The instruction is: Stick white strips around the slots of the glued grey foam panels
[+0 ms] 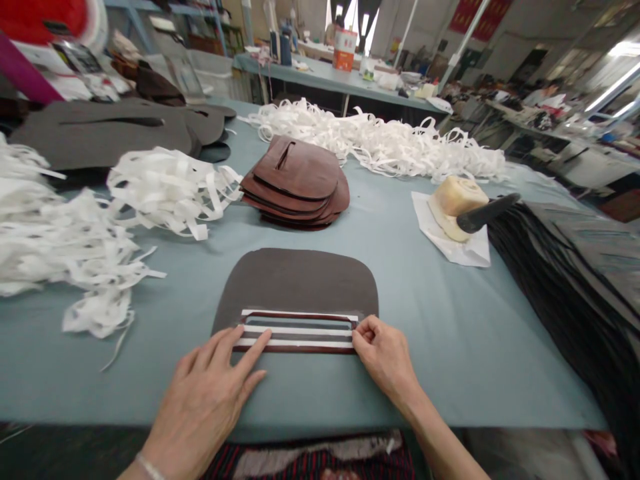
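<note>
A dark grey leather panel with rounded upper corners lies flat in front of me. Near its lower edge is a long slot with reddish-brown edging. White tape strips run along and below that slot, and another lies just above it. My left hand rests open at the panel's lower left, its fingertips on the strips' left part. At the right end of the strips, my right hand is closed in a pinch on the white tape; its fingertips partly hide that end.
Brown leather pieces are stacked behind the panel. White tape backing heaps lie left, with another pile behind. A yellowish block and a dark-handled tool sit on white paper. Dark strips cover the table's right side.
</note>
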Demonstrator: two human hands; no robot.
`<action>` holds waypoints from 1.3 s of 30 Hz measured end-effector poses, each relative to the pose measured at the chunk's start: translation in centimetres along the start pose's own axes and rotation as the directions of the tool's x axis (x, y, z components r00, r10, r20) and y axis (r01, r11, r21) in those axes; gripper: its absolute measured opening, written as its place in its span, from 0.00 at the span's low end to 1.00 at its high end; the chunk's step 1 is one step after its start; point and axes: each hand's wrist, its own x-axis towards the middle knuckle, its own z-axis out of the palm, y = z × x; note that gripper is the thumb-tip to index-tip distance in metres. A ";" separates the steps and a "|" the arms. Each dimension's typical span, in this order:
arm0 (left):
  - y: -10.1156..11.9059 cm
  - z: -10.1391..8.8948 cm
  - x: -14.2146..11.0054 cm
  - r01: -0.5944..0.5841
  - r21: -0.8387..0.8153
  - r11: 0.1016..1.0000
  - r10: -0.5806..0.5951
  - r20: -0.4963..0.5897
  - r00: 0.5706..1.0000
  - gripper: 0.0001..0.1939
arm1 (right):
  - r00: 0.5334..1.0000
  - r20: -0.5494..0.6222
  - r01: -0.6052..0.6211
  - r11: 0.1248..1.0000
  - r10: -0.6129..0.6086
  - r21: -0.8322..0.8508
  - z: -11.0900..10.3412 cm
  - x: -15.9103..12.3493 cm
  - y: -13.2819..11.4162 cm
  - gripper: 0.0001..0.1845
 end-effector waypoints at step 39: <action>-3.8 3.1 4.1 0.161 -0.511 0.845 -0.283 -0.170 0.944 0.11 | 0.826 0.113 0.555 0.764 -0.552 -0.328 4.1 3.2 -5.1 0.07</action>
